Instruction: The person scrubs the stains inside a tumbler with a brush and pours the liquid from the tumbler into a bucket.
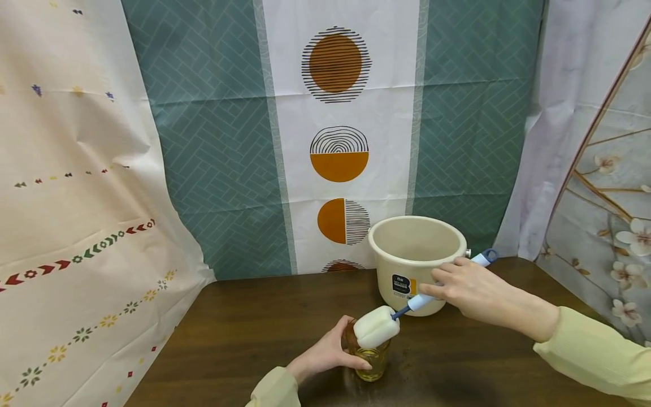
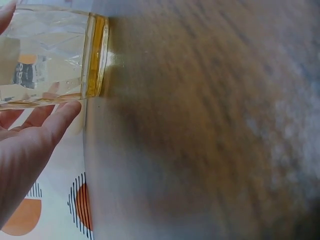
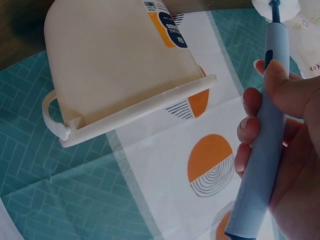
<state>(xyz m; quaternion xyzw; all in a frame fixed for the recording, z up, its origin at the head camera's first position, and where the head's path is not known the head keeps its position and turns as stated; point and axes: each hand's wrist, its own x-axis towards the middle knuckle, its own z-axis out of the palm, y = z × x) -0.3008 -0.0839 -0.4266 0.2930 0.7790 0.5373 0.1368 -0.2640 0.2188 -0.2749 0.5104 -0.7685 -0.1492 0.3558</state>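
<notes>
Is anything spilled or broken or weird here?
Nothing clearly stands out. The bucket stands upright, the amber glass in the left hand shows no visible crack, and the sponge brush looks undamaged. I see no clear spill.

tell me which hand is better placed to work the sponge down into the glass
The right hand, most likely: it grips the blue handle, and the white sponge on its end shows at the mouth of the glass. The left hand holds the glass, so it seems better suited to steadying it.

Part of the glass [image 2: 62, 55] beyond the left wrist view's edge
</notes>
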